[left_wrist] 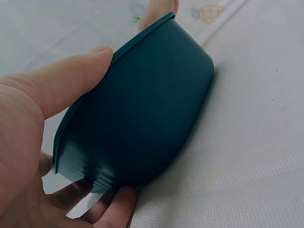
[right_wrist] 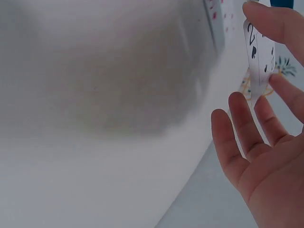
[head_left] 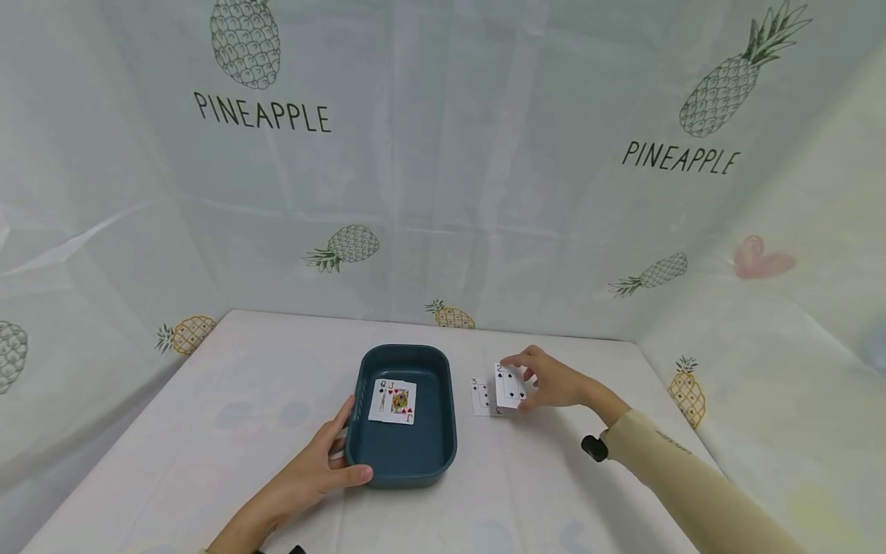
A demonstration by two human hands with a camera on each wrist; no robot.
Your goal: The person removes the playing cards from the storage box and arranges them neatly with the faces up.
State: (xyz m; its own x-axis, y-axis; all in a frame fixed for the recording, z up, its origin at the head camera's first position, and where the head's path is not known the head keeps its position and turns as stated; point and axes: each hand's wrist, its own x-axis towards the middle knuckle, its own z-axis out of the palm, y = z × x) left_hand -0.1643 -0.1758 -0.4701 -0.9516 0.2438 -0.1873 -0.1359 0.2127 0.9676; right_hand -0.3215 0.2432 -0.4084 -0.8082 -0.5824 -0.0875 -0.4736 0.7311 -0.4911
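My left hand (head_left: 314, 465) grips the near left corner of a dark teal plastic tray (head_left: 436, 454). In the left wrist view the thumb lies on the rim of the tray (left_wrist: 142, 99) and the other fingers are against its outer wall. Inside lie overlapping playing cards, a jack of hearts (head_left: 400, 402) on top of a queen. To the right of the tray, my right hand (head_left: 554, 381) pinches a white playing card (head_left: 510, 387) marked 2, with black spade pips, raised above the table. Other playing cards (head_left: 480, 398), one marked 3, lie beneath and left of it.
A white cloth (head_left: 277, 438) covers the table. Behind and beside it hangs a pale curtain (head_left: 443, 192) printed with pineapples. The tray stands near the table's middle, and the table's far edge runs just behind it.
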